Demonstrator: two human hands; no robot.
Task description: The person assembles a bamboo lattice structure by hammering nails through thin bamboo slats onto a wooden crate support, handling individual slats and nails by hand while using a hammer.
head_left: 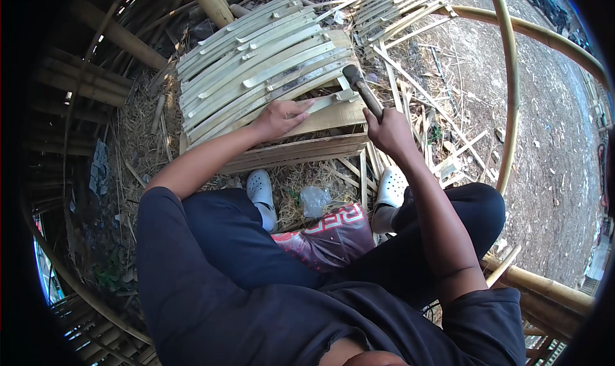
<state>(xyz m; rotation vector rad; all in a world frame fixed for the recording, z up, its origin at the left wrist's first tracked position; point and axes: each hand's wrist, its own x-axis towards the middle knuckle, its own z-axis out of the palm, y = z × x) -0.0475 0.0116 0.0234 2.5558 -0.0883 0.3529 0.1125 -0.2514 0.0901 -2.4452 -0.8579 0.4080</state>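
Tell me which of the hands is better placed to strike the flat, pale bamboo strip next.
Right, probably: the right hand grips the dark-headed hammer near the flat, pale bamboo strip, while the left hand holds that strip.

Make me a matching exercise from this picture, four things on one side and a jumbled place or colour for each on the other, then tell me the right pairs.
Things:
1. Hammer
2. Pale strip
3. Clear plastic bag
4. Clogs

Places or colours:
A. White, with small holes
B. Held in the right hand
C. Lying loose on the straw-strewn ground
D. Under the fingers of the left hand

Right pairs: 1-B, 2-D, 3-C, 4-A.
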